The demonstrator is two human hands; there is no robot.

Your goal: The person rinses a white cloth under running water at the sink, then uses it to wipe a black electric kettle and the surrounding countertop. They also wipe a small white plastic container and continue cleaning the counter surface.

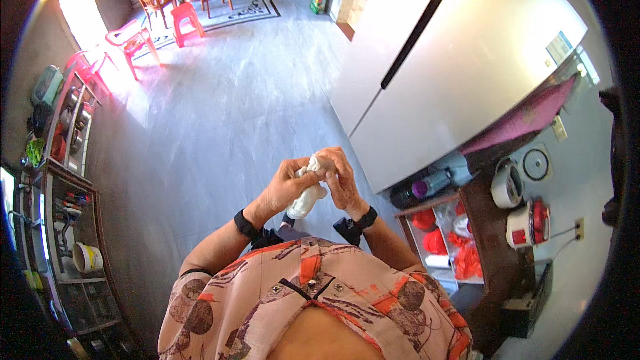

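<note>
A crumpled white cloth (306, 202) is bunched between my two hands in front of my chest, over the grey floor. My left hand (286, 183) grips it from the left, fingers curled around its upper part. On the other side my right hand (342, 178) pinches the cloth's top end near the left thumb. The lower part of the cloth hangs loose below the fingers. Both wrists wear black bands.
A large white refrigerator (415, 85) stands at the right, above a cabinet (462, 240) holding red bags. A rice cooker (527, 225) is further right. Pink plastic chairs (132, 42) and a stool (186, 22) are at the upper left, shelving (80, 280) at the left.
</note>
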